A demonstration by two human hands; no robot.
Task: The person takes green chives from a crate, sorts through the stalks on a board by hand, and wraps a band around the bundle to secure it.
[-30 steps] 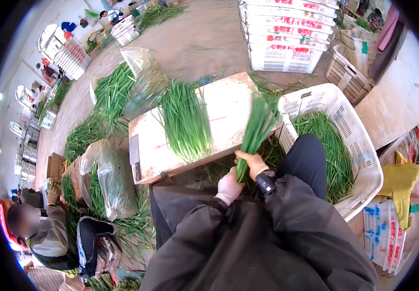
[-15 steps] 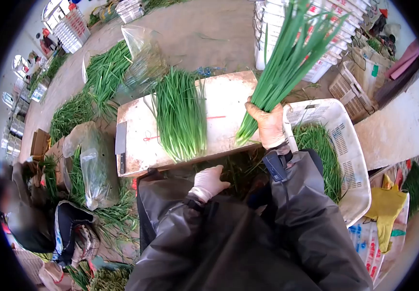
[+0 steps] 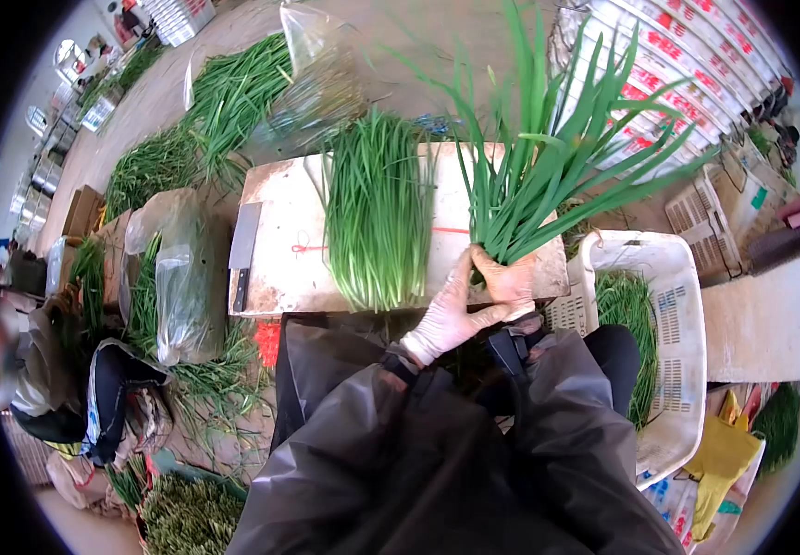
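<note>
My right hand, gloved, is closed round the lower end of a fanned-out bunch of garlic chives. Pressed against the same stems from the left is my gloved left hand, its fingers partly hidden by the bunch. The leaves spread up and outward over the right end of a white board. A thick pile of garlic chives lies across the middle of that board, on top of a red tie whose ends show on both sides. A cleaver with a black handle rests at the board's left edge.
To my right stands a white plastic basket with chives inside. Stacked white crates rise behind the board. Plastic bags and loose chives lie left. Another person sits at the far left.
My left hand has moved up from my lap to the chive stems beside my right hand. The bunch has come lower and its leaves have fanned apart. The camera view has shifted slightly.
</note>
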